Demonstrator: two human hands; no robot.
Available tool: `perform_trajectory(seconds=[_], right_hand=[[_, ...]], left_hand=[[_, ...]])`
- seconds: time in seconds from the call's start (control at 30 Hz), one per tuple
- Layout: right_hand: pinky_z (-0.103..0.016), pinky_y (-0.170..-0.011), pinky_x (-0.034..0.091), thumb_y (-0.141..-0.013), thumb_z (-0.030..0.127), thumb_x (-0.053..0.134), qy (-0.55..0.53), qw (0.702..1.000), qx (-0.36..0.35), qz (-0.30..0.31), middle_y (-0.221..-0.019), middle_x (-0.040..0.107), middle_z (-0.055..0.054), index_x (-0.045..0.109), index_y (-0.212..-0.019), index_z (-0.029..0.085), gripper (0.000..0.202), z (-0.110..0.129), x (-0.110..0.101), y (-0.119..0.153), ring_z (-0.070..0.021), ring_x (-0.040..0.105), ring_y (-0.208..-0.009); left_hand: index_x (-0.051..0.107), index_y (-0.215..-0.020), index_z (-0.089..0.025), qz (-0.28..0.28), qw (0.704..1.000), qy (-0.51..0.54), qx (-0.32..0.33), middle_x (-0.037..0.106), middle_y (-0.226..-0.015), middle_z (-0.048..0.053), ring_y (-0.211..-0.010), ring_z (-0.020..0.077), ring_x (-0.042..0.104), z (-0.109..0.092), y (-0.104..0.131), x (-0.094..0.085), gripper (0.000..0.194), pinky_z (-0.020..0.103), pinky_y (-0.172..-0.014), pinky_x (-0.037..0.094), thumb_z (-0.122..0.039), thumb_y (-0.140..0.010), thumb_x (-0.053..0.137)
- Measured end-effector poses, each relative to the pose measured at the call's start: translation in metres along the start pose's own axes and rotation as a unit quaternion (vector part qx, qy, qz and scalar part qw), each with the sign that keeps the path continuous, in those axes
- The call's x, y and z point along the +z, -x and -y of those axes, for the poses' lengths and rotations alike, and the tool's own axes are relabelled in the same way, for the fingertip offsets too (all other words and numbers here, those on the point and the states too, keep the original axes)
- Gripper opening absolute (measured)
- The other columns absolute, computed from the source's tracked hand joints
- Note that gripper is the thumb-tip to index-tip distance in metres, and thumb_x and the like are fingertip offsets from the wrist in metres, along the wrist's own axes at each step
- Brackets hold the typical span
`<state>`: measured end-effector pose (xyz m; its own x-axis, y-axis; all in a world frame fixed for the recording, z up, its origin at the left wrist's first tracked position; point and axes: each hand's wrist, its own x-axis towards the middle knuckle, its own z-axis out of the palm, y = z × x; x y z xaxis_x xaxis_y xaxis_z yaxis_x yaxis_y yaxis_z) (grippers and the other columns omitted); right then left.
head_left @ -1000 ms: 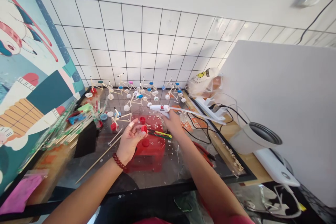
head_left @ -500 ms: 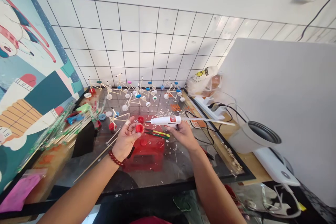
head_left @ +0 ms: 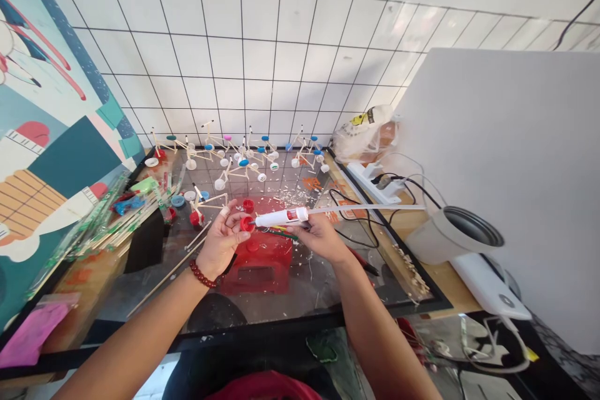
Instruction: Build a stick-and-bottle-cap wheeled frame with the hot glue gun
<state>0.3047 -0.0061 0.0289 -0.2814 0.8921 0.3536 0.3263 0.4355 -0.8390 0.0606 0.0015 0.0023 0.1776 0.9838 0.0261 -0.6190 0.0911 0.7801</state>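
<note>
Between the fingers of my left hand [head_left: 220, 244] is a red bottle cap [head_left: 246, 224], its hollow side turned towards the right. My right hand [head_left: 323, 237] is closed around a white hot glue gun [head_left: 281, 217], and a long clear glue stick [head_left: 365, 207] sticks out of its back end. The gun's nozzle is at the cap's opening; whether it touches the inside I cannot tell. Just behind the held cap, another red cap [head_left: 248, 205] lies on the glass tabletop. Partly hidden under the gun is a green and yellow cutter [head_left: 281, 233].
Several small stick models with cap wheels [head_left: 244, 163] stand along the back edge. Bundled sticks [head_left: 105, 225] lie at left, with a pink packet [head_left: 37, 331] nearer me. At right are a power strip [head_left: 375, 181], black cable and a white pot [head_left: 435, 234]. White scraps litter the glass.
The glue gun has moved left, bringing its nozzle from beside the red cap to the cap's opening. My left hand still holds the cap. The view has shifted slightly.
</note>
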Motion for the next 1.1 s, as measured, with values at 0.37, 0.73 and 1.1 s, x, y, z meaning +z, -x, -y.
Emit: perform_trajectory(seconds=[0.37,0.73,1.1], right_hand=[[-0.032,-0.079,0.053,-0.086,0.028,0.062,0.003,1.0,-0.006,0.026,-0.094,0.075,-0.005,0.07,-0.101,0.018,0.02,0.0012,0.0004,-0.0003,-0.0219,0.07,-0.084],[-0.034,-0.083,0.054,-0.085,0.028,0.062,-0.009,1.0,-0.005,0.024,-0.096,0.075,-0.006,0.071,-0.1,0.019,0.02,-0.0004,0.0032,-0.0002,-0.0234,0.07,-0.09],[-0.03,-0.074,0.051,-0.082,0.033,0.066,-0.033,0.998,0.038,0.025,-0.088,0.075,-0.005,0.071,-0.096,0.016,0.022,-0.0009,-0.0001,-0.0008,-0.0204,0.068,-0.078]], left_hand=[[0.057,-0.128,-0.029,0.0,1.0,-0.027,0.002,0.071,-0.097,-0.002,-0.09,0.011,0.067,-0.0002,0.0017,0.0025,0.08,0.023,-0.083,0.056,-0.002,-0.058,0.085],[0.057,-0.127,-0.027,-0.005,0.999,-0.033,0.01,0.07,-0.094,-0.003,-0.084,0.0095,0.067,-0.0003,0.0017,0.0026,0.08,0.022,-0.079,0.056,-0.001,-0.057,0.085],[0.055,-0.13,-0.028,-0.001,1.0,-0.025,0.009,0.069,-0.097,-0.003,-0.089,0.0108,0.066,0.001,0.0028,0.0041,0.081,0.025,-0.084,0.055,-0.003,-0.059,0.084]])
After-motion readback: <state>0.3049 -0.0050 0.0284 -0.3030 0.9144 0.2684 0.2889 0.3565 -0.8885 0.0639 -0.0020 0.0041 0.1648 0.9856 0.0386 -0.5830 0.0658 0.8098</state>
